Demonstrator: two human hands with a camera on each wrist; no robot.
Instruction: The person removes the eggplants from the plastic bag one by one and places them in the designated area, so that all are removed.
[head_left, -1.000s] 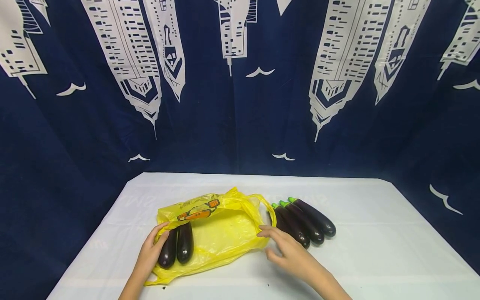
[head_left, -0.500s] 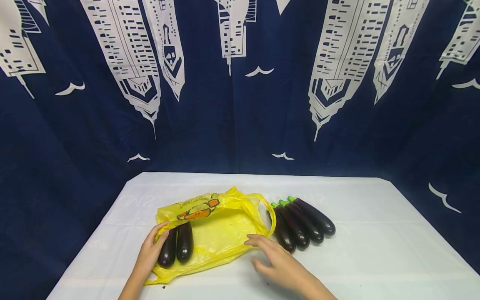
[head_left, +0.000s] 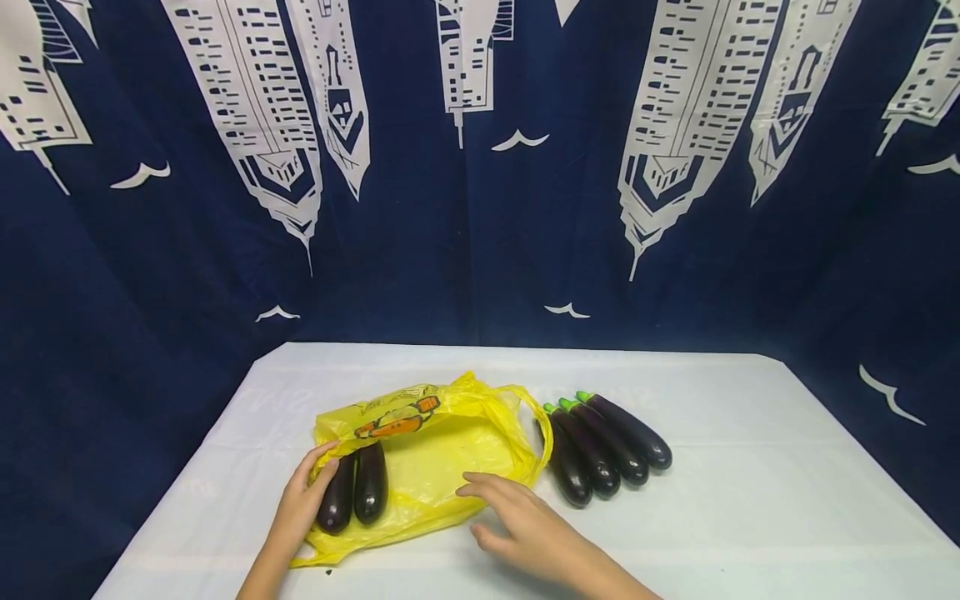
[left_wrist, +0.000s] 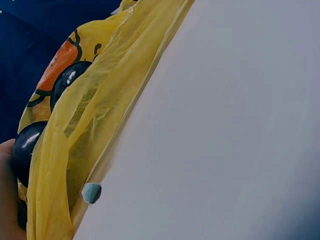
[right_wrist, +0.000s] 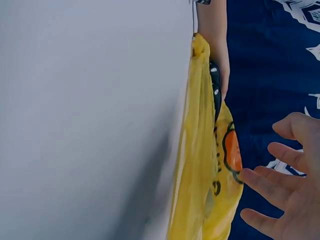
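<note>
A yellow plastic bag [head_left: 450, 467] lies on its side, its mouth spread toward me. Two dark eggplants, a left one [head_left: 336, 500] and a right one [head_left: 371, 487], rest in its left part, their upper ends hidden under the printed flap. My left hand [head_left: 298, 500] holds the bag's left edge between thumb and fingers, beside the left eggplant. Over the bag's lower right edge, my right hand [head_left: 521, 529] hovers with fingers spread and nothing in it. The right wrist view shows that right hand [right_wrist: 290, 185] with its fingers apart.
Several eggplants [head_left: 611, 442] with green stem ends lie side by side right of the bag, close to its handle loop [head_left: 542, 425]. A white table [head_left: 765, 467] carries everything. Behind it hangs a navy cloth [head_left: 472, 250] printed with white buildings.
My right hand has moved left, from beside the bag's handle loop to over its front edge, uncovering the nearest loose eggplant. My left hand, the bag and the eggplants look still.
</note>
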